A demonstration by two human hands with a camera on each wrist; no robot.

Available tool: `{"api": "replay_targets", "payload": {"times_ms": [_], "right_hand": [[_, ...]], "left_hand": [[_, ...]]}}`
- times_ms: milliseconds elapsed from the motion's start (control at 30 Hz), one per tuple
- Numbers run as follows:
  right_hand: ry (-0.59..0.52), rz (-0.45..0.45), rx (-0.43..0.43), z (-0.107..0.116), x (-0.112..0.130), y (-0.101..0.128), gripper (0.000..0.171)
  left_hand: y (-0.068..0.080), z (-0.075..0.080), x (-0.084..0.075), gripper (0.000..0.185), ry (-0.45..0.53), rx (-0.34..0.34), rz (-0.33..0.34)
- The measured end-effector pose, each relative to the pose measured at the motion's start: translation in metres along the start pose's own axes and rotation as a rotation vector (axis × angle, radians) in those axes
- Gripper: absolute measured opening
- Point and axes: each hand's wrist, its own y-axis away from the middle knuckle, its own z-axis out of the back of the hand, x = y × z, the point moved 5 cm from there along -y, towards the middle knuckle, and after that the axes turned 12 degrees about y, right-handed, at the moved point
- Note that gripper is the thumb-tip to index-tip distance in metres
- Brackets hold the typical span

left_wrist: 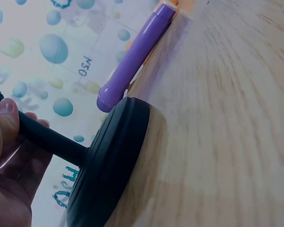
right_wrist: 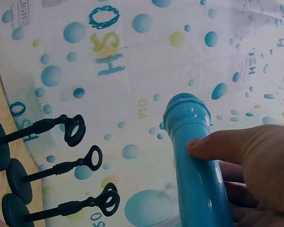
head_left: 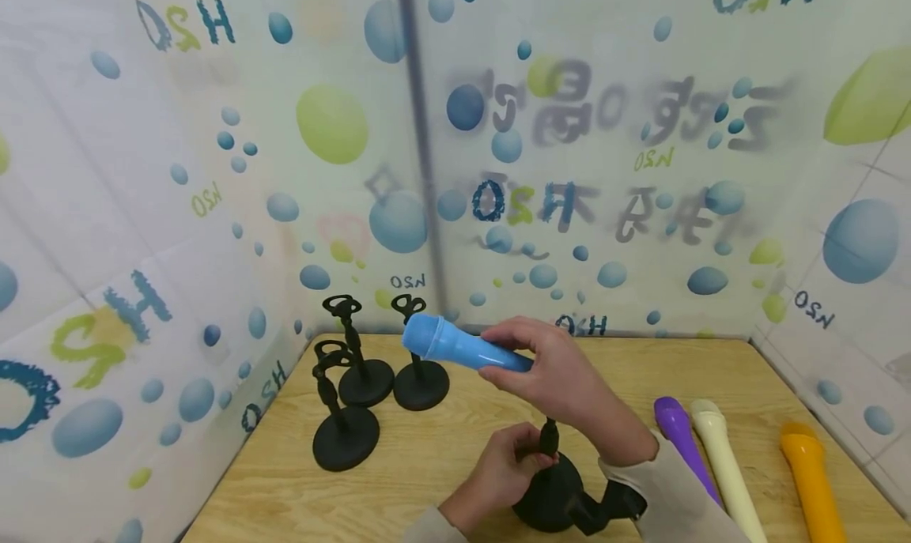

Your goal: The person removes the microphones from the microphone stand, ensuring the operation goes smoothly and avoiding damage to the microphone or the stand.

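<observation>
My right hand [head_left: 548, 377] grips a blue toy microphone [head_left: 455, 345], held roughly level above the table with its head pointing left; in the right wrist view the blue microphone [right_wrist: 194, 156] fills the lower right under my thumb [right_wrist: 217, 144]. Below it my left hand [head_left: 498, 468] holds the thin stem [left_wrist: 47, 137] of a black stand [head_left: 551, 492] whose round base [left_wrist: 113, 161] sits on the wooden table [head_left: 441, 456]. The stand's top is hidden behind my right hand.
Three more black ring-topped stands [head_left: 356, 385] stand at the table's back left, also in the right wrist view [right_wrist: 38, 161]. Purple [head_left: 679, 436], cream [head_left: 722, 460] and orange [head_left: 811, 480] microphones lie at the right. Bubble-patterned curtains enclose the table.
</observation>
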Motion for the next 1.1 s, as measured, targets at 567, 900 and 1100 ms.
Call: {"api": "replay_targets", "payload": {"times_ms": [567,900,1100], "right_hand": [[0.005,0.081,-0.021,-0.003,0.007,-0.005,0.031],[0.016,0.117,-0.005,-0.011,0.018,-0.017,0.028],[0.027,0.144,0.005,-0.015,0.026,-0.023,0.028]], "left_hand": [[0.002,-0.003,-0.001,0.008,0.075,-0.037,0.015],[0.004,-0.002,-0.001,0.009,0.054,-0.050,0.010],[0.003,-0.001,-0.004,0.009,0.021,-0.038,0.004]]}}
